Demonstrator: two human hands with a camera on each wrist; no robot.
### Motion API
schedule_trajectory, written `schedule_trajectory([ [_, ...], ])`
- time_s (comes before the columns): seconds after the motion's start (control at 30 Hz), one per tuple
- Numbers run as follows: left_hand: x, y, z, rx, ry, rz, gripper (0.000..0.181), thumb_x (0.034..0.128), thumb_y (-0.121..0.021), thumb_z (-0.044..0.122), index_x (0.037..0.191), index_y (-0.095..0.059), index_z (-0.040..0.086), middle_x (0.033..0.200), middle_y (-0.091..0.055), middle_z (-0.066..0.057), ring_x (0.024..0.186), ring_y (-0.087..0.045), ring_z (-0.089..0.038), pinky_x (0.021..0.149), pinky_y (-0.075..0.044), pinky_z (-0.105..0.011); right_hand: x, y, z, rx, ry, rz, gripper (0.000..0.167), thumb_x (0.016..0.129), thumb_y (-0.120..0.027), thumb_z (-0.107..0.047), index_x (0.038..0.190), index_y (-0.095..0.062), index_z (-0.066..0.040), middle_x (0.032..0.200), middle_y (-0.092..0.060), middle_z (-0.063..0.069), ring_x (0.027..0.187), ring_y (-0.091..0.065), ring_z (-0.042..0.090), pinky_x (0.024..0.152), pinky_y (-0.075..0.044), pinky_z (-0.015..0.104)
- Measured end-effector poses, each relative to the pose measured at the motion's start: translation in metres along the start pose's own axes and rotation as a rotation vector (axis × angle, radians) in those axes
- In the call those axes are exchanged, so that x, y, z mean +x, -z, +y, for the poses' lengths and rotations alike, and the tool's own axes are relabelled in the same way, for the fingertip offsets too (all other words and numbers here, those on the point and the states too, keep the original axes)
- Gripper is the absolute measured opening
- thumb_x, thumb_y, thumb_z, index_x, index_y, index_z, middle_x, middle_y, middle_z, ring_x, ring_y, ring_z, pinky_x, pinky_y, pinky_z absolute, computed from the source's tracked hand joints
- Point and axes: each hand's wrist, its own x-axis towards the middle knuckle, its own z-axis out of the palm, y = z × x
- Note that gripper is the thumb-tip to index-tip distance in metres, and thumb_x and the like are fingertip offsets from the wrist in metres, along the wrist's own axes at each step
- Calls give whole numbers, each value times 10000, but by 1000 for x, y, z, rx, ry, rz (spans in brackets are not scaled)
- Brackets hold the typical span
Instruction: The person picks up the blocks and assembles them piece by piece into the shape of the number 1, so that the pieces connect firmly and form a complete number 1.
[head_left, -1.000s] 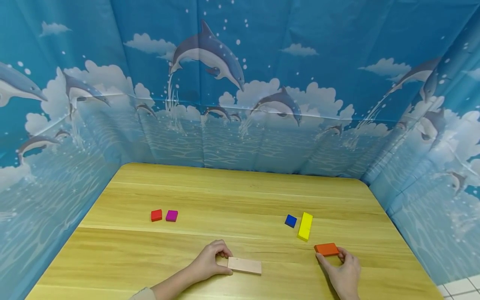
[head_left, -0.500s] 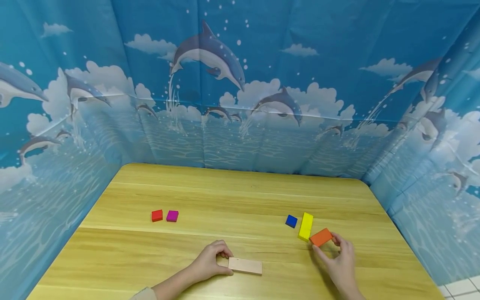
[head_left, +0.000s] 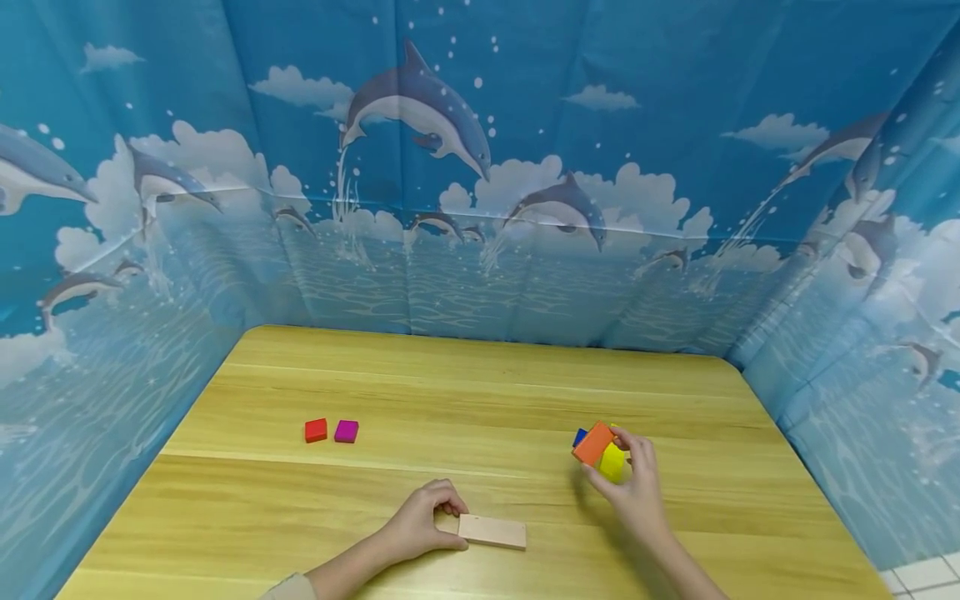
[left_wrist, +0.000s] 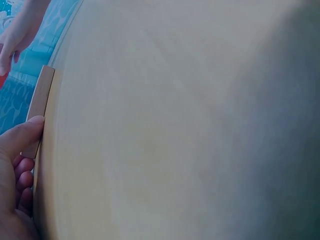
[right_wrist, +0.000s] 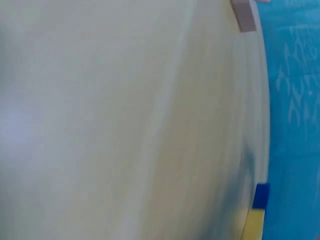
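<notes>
At the near middle of the table, my left hand [head_left: 420,523] pinches the left end of a plain wooden block [head_left: 492,532]. The left wrist view shows the thumb pressed along this block [left_wrist: 41,95]. My right hand [head_left: 637,492] holds an orange block [head_left: 593,444] by its ends, tilted, raised over the table. Behind it, partly covered, are a yellow block [head_left: 612,463] and a small blue block [head_left: 580,437]. In the right wrist view the blue block [right_wrist: 261,196] and yellow block [right_wrist: 253,224] show at the lower right; the right hand itself is out of that view.
On the left of the wooden table [head_left: 450,383] lie a small red block [head_left: 316,430] and a small purple block [head_left: 347,431], side by side with a gap. A blue dolphin-print curtain [head_left: 480,275] hangs along the table's back and sides.
My right hand has carried the orange block left and away from me, from near the yellow block's front to over the blue and yellow blocks, turning it. The left hand stays put.
</notes>
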Motion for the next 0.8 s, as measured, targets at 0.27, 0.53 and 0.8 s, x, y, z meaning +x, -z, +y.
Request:
schedule_trajectory([
  [0.27,1,-2,-5,25,-15,2,312,618,-828,166,859,-632,131,823,-533,81,769,-484,-50,704,-448,-185,7,-23,-22,71,95,-88,668,591,-805,66,1189,-509,46,1050,-471,187,965,-383,22,813,-290,57],
  [0.53,2,-1,-5,31,-20,-2,318,619,-831,160,863,-631,124,820,-543,41,772,-495,-95,702,-446,-192,10,-36,-54,109,137,-237,614,602,-798,58,1156,-533,60,1024,-503,204,959,-443,164,808,-356,232],
  [0.8,1,1,-5,33,-44,-9,296,647,-820,218,864,-632,150,822,-533,83,775,-469,-27,703,-448,-183,8,-50,-58,151,176,-383,594,614,-798,48,1141,-527,85,1031,-517,198,951,-497,335,800,-433,548],
])
